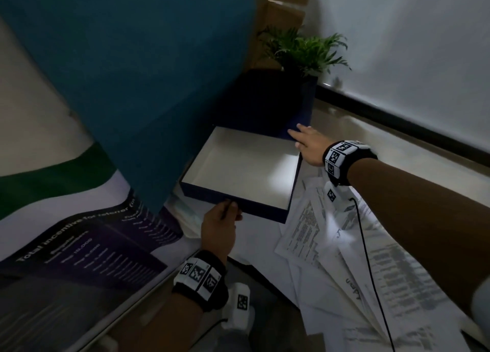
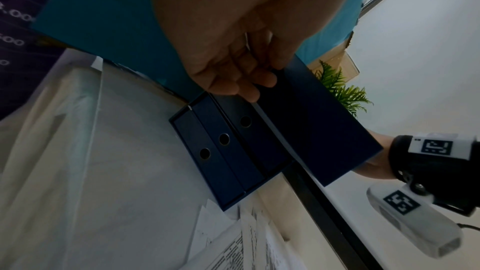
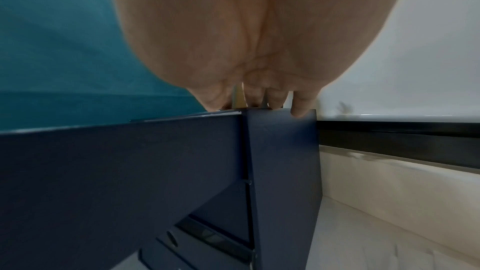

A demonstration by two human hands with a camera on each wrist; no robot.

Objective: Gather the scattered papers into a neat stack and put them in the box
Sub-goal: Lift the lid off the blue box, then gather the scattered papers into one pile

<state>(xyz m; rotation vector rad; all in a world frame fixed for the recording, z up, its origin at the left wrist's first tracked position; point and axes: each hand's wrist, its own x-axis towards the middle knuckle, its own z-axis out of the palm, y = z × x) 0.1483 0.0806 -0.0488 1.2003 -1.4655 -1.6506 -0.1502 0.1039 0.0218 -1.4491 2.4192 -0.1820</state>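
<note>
Gripping the near edge of the shallow dark-blue cardboard box with a white lining, the left hand curls its fingers under the wall with the thumb on top. The right hand reaches to the far right corner, fingers nearly straight and laid on an upright dark-blue panel standing just behind the box; whether the thumb closes round anything I cannot tell. Only the head view shows the box interior, which holds no sheets.

The left wrist view shows what the head view hides: three dark-blue binder spines with round finger holes lying under the box. The right wrist view shows fingertips resting on the panel's top edge.

Scattered white printed papers lie fanned over the pale floor right of the box, under the right forearm. A large teal board overhangs the box's left side and blocks the view there. A purple printed poster lies at left, and a green leafy plant stands behind the panel.
</note>
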